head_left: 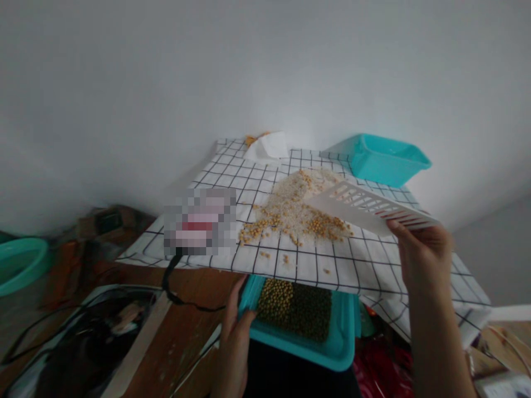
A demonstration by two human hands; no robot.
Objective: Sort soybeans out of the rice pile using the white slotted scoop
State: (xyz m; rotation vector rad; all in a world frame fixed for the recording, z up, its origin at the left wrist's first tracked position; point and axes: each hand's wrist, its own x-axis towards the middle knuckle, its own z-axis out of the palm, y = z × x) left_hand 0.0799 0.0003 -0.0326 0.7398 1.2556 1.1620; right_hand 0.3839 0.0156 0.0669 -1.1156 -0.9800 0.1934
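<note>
My left hand (pixel 238 329) grips the left rim of a teal plastic tray (pixel 298 351), thumb over the edge, below the table's front edge. Inside the tray lie yellow soybeans (pixel 274 298) on the left and small dark green beans (pixel 312 309) on the right. My right hand (pixel 425 243) is closed round the near end of a white slotted plastic panel (pixel 352 207). Its far end reaches down to a spread pile of pale grains (pixel 290 193) mixed with yellow beans (pixel 321 225) on the tablecloth. Whether the panel touches the cloth I cannot tell.
A checked white cloth (pixel 232 171) covers the table. At its back right stands a teal bin (pixel 384 163); a crumpled white paper (pixel 269 148) lies at the back. A blurred-out object (pixel 201 221) with a dark cord is on the left. A green basin (pixel 22 265) stands on the floor.
</note>
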